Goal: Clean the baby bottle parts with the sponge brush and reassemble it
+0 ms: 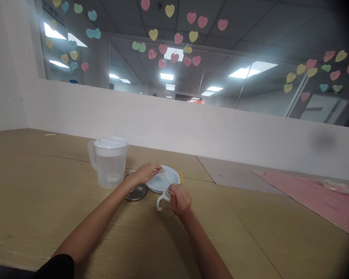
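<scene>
In the middle of the head view, my left hand (147,172) pinches a small clear round piece (162,171) at its fingertips. From that piece a thin straw-like stem (166,179) slants down towards the mouth of a small clear bottle (166,211). Red lettering and a white curved handle (159,202) show on the bottle, which looks upright. My right hand (180,199) is closed round the bottle's upper right side and hides part of its neck. Behind both hands lies a pale blue-white plate (155,186), partly covered by my left hand.
A lidded clear pitcher (111,166) stands to the left. Beside it, a round metal lid-like disc (136,193) lies partly under my left forearm. A yellow piece (180,177) touches the plate's right edge. A pink cloth (317,197) lies at right; a white wall (163,120) bounds the table behind.
</scene>
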`<state>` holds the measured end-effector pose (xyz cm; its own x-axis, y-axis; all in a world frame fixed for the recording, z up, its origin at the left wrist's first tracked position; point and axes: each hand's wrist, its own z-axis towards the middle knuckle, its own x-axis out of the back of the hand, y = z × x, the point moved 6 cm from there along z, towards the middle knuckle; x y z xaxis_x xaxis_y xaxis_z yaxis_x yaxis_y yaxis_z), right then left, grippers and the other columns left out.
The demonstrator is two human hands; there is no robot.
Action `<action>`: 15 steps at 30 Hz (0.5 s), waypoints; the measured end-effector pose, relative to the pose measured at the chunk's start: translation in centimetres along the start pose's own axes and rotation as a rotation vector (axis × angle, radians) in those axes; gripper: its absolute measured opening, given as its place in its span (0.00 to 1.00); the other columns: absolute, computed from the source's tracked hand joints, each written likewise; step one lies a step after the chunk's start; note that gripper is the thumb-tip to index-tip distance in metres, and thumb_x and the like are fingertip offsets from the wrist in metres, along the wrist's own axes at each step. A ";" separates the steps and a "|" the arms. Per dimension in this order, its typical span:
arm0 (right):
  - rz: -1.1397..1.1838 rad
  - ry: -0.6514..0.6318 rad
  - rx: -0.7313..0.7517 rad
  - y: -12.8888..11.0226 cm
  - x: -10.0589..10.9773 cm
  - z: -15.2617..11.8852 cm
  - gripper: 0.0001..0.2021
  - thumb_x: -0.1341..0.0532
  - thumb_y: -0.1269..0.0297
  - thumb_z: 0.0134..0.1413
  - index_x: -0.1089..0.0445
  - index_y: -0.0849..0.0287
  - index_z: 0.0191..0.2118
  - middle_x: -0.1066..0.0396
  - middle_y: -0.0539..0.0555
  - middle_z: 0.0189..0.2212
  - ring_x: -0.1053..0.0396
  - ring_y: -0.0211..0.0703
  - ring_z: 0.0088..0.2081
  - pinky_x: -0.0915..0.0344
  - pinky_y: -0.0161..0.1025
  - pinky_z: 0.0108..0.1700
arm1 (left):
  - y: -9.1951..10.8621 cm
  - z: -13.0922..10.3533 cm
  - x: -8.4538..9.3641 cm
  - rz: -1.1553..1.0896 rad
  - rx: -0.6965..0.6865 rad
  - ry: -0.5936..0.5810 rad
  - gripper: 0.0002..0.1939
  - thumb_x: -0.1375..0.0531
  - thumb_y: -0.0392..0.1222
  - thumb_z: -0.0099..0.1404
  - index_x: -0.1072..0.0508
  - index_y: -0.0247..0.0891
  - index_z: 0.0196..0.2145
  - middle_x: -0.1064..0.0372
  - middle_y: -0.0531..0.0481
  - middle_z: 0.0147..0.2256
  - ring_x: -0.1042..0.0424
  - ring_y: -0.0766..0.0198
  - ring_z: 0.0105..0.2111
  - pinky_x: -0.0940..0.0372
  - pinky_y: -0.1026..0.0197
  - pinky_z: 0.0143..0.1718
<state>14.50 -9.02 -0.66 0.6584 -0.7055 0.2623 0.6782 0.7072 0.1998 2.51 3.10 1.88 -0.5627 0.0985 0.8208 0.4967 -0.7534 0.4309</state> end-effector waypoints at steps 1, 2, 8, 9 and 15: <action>0.001 -0.001 0.002 0.0 0.0 0.0 0.11 0.53 0.75 0.57 0.35 0.61 0.37 0.30 0.56 0.28 0.31 0.39 0.32 0.33 0.37 0.34 | 0.0 0.0 0.0 -0.005 0.001 0.001 0.19 0.53 0.46 0.67 0.27 0.36 0.44 0.29 0.44 0.47 0.31 0.58 0.45 0.41 0.60 0.47; 0.001 -0.002 0.005 -0.1 0.0 0.0 0.11 0.53 0.75 0.57 0.35 0.61 0.37 0.30 0.56 0.28 0.31 0.39 0.32 0.34 0.37 0.34 | 0.0 0.0 0.0 -0.008 0.001 0.000 0.19 0.53 0.46 0.67 0.27 0.36 0.44 0.29 0.44 0.47 0.31 0.58 0.45 0.41 0.61 0.47; -0.031 -0.003 -0.023 0.2 -0.1 -0.1 0.11 0.52 0.75 0.57 0.34 0.61 0.39 0.29 0.56 0.29 0.31 0.40 0.33 0.33 0.37 0.35 | 0.9 0.2 -0.4 -0.038 -0.064 -0.015 0.18 0.52 0.46 0.67 0.26 0.37 0.41 0.27 0.47 0.42 0.31 0.60 0.40 0.40 0.62 0.43; -0.036 0.005 -0.041 0.3 -0.1 -0.1 0.11 0.52 0.74 0.57 0.34 0.61 0.39 0.29 0.56 0.29 0.31 0.40 0.33 0.33 0.37 0.36 | 1.2 0.2 -0.3 -0.043 -0.077 -0.007 0.18 0.52 0.46 0.66 0.26 0.37 0.40 0.26 0.47 0.41 0.31 0.60 0.39 0.40 0.63 0.42; -0.051 0.082 -0.146 1.1 0.4 -0.2 0.12 0.53 0.75 0.58 0.34 0.61 0.38 0.30 0.56 0.29 0.32 0.39 0.32 0.34 0.38 0.35 | 3.5 0.0 -0.3 -0.023 -0.118 0.001 0.16 0.52 0.45 0.66 0.27 0.36 0.35 0.28 0.47 0.32 0.34 0.60 0.35 0.41 0.63 0.38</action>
<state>15.57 -8.51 -0.52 0.6424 -0.7457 0.1766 0.7475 0.6605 0.0699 4.43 0.44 3.09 -0.5734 0.1160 0.8110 0.4030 -0.8220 0.4025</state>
